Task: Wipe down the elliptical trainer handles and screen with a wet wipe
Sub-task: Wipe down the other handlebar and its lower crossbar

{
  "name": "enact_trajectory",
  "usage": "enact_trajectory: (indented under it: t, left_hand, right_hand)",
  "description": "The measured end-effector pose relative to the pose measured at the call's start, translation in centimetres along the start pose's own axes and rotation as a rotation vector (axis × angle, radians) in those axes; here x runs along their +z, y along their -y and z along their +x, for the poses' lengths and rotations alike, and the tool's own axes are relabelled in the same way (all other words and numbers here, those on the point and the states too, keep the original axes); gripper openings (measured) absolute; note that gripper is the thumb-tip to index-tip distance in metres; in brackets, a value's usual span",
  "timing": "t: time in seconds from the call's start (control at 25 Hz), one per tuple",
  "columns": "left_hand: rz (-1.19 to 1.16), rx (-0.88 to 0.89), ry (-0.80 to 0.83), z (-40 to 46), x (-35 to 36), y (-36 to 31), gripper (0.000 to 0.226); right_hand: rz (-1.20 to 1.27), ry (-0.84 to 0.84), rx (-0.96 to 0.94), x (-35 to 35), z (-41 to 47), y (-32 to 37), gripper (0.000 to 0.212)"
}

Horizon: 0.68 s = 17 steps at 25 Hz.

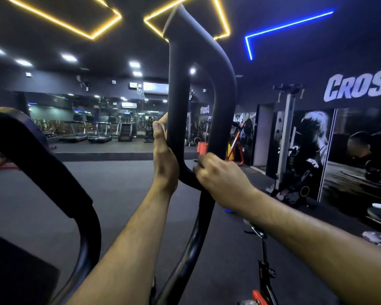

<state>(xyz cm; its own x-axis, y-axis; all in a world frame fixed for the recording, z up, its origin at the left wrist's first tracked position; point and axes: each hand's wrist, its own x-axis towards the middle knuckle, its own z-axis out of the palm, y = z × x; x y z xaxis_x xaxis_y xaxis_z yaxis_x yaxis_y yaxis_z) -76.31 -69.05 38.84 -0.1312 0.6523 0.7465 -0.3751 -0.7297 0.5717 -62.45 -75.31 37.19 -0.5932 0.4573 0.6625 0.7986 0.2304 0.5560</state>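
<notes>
The looped handle point(178, 102) of the elliptical trainer stands upright in the middle of the view, and its top reaches almost to the upper edge of the picture. It has two dark padded branches that join in a curve at the bottom, and from there one black tube goes down to the lower edge. At the left side the second handle point(31, 150) bends from the left edge down to the bottom. Between the two handles there is open room, and behind them the grey gym floor point(119, 183) is free until the row of treadmills point(97, 133) at the mirror wall. To the right the room is more narrow: a weight machine point(286, 137) stands before the wall with the photo mural point(317, 150).

The left hand point(164, 159) comes up from below with a straight forearm. It presses against the left edge of the left branch, thumb upward, and the fingers go around the branch (something pale shows at the fingertips, maybe the wet wipe point(163, 123), but I cannot tell surely). The right hand point(220, 175) comes in from the right lower corner. Its fingers are curled closed at the lower curve where the branches join, touching the padding; whether it grasps the tube fully, I cannot tell, because the picture is blurred there.
</notes>
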Motion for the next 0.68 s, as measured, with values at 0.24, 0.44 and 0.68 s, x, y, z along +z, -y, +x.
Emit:
enact_trajectory:
  t: [0.24,0.44,0.68]
  left_hand:
    - [0.004,-0.027,-0.018,0.2,-0.1,0.2,0.066]
    - [0.001,-0.028,-0.008,0.3,-0.2,0.5,0.073]
    - [-0.042,-0.086,0.015,0.2,-0.3,0.1,0.065]
  right_hand:
    - [0.406,-0.074,-0.011,3.6,-4.6,-1.7,0.01]
    - [0.519,-0.455,0.213,0.5,-2.8,-3.4,0.018]
    - [0.595,-0.48,0.323,3.9,-4.5,-1.2,0.008]
